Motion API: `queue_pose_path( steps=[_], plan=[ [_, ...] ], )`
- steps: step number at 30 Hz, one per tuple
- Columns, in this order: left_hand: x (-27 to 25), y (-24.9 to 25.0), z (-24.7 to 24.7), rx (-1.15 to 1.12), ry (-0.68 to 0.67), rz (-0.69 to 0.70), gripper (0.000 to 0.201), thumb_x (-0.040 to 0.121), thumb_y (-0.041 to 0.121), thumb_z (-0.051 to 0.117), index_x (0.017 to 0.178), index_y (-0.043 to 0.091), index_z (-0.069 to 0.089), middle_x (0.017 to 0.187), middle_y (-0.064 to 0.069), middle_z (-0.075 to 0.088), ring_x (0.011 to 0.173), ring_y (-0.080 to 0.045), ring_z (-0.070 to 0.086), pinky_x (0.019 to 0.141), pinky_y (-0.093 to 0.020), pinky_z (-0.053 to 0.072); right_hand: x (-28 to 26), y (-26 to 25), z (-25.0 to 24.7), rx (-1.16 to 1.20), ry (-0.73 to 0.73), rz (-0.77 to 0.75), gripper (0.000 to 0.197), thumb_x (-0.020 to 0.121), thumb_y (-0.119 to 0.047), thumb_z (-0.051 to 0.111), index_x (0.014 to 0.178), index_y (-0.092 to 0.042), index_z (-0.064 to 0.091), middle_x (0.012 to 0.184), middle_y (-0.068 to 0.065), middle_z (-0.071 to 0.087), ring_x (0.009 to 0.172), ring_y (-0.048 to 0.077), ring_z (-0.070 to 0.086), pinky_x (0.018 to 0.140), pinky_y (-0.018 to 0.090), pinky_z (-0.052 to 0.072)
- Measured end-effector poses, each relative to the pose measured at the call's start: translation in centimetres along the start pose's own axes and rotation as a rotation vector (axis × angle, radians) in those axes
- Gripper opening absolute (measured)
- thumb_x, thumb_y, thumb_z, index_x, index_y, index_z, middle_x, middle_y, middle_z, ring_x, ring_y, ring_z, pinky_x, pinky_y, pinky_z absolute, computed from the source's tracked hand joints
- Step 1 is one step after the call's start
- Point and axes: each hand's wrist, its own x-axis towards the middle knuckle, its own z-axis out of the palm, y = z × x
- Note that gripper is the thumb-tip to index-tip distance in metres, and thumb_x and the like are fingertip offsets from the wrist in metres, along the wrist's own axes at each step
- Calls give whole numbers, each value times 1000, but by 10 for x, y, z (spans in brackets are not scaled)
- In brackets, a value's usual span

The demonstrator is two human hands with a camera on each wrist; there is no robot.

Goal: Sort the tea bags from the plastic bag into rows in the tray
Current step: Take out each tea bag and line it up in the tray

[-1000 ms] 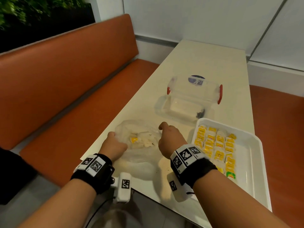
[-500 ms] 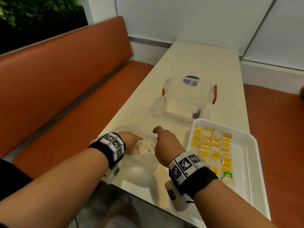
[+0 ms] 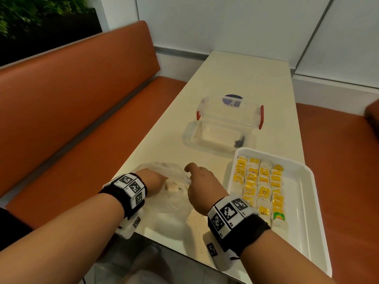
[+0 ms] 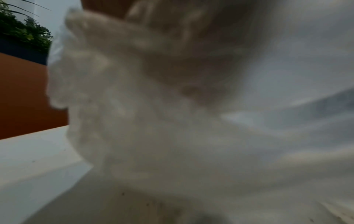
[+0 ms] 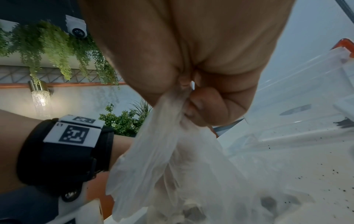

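A clear plastic bag (image 3: 174, 199) lies crumpled on the table's near left part, with pale tea bags (image 3: 173, 186) showing through it. My right hand (image 3: 200, 181) pinches the bag's gathered edge (image 5: 172, 109) between thumb and curled fingers and lifts it. My left hand (image 3: 153, 182) reaches inside the bag; the film hides its fingers, and the left wrist view is a blur of plastic (image 4: 153, 121). To the right sits the white tray (image 3: 303, 212), holding several rows of yellow-labelled tea bags (image 3: 259, 187) and one green-labelled one (image 3: 279, 217).
A clear storage box (image 3: 227, 128) with red latches stands beyond the bag, its lid propped behind it. Dark tea crumbs (image 5: 316, 174) dot the table. An orange bench (image 3: 71, 111) runs along the left. The table's near edge (image 3: 174, 244) is just below my wrists.
My left hand let go of the bag's left side and moved right into the bag's mouth. My right hand has kept its pinch on the bag's edge.
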Motion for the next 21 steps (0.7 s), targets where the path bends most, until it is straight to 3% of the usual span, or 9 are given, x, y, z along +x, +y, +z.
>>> queue_pose_path(
  steps=[4, 8, 11, 17, 21],
  plan=[
    [-3, -1, -2, 61, 9, -8, 32, 100, 8, 40, 131, 7, 50, 133, -6, 52, 120, -23, 52, 100, -27, 37, -1, -1, 1, 2, 2, -3, 51, 90, 2, 42, 137, -17, 36, 119, 9, 51, 103, 25, 52, 81, 28, 41],
    [0, -8, -2, 19, 6, -40, 38, 95, 16, 53, 132, 12, 48, 137, -3, 51, 120, -20, 52, 94, -22, 37, -2, -3, 3, 1, 4, -8, 51, 91, 2, 41, 137, -18, 36, 120, 9, 51, 105, 25, 53, 85, 30, 43],
    [-3, -2, -2, 109, -72, -22, 49, 89, 29, 65, 132, 13, 49, 134, -3, 55, 120, -23, 54, 97, -30, 42, -3, -4, 3, -1, 11, -21, 51, 91, 1, 42, 138, -18, 36, 120, 9, 51, 105, 26, 53, 85, 30, 43],
    [-4, -1, -1, 87, -91, 13, 48, 92, 50, 52, 123, 13, 56, 119, -5, 64, 107, -25, 59, 95, -33, 46, -4, -6, 5, 1, 14, -22, 52, 91, 1, 42, 138, -20, 35, 122, 9, 51, 107, 26, 53, 88, 32, 45],
    [-7, 0, 0, 70, -60, 5, 41, 94, 34, 53, 130, 13, 52, 126, -3, 59, 115, -23, 55, 94, -29, 41, -6, -6, 5, 13, 6, -37, 52, 91, 0, 43, 138, -20, 35, 124, 10, 50, 110, 28, 52, 91, 35, 45]
  ],
)
